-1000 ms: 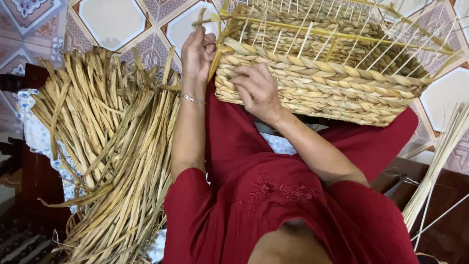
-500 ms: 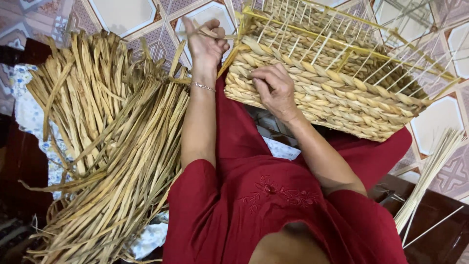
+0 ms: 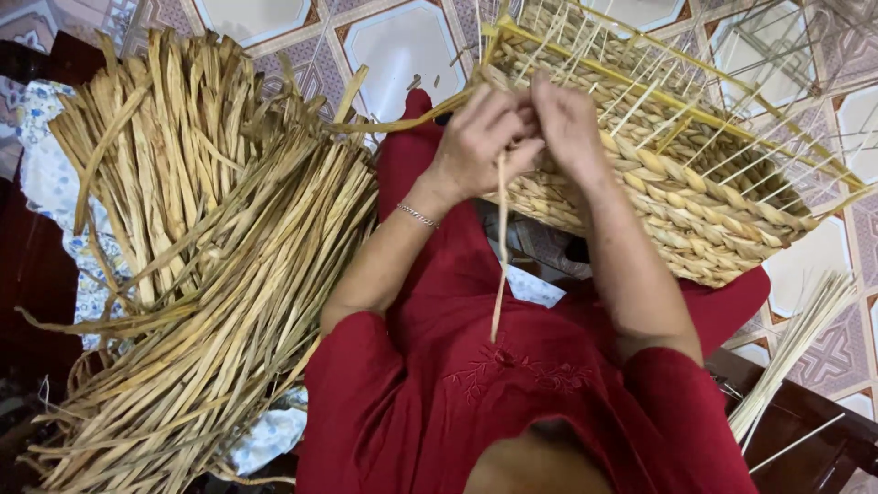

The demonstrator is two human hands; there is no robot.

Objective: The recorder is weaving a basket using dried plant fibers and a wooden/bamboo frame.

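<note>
A half-woven straw basket (image 3: 695, 210) with a yellow frame and thin upright ribs rests on my lap, tilted to the right. My left hand (image 3: 480, 137) and my right hand (image 3: 567, 119) meet at its near left corner. Both pinch a dried straw strand (image 3: 499, 265) that hangs down over my red clothes. A thin bracelet circles my left wrist.
A big pile of dried straw strands (image 3: 201, 274) lies on a patterned cloth at my left. A bundle of thin pale sticks (image 3: 796, 348) leans at the lower right. Patterned floor tiles (image 3: 402, 46) lie beyond; dark wooden furniture (image 3: 27, 274) stands at the left edge.
Both hands have come together at the basket's near left corner. They hold a strand that hangs down, where before the left hand was raised and the right rested on the basket wall.
</note>
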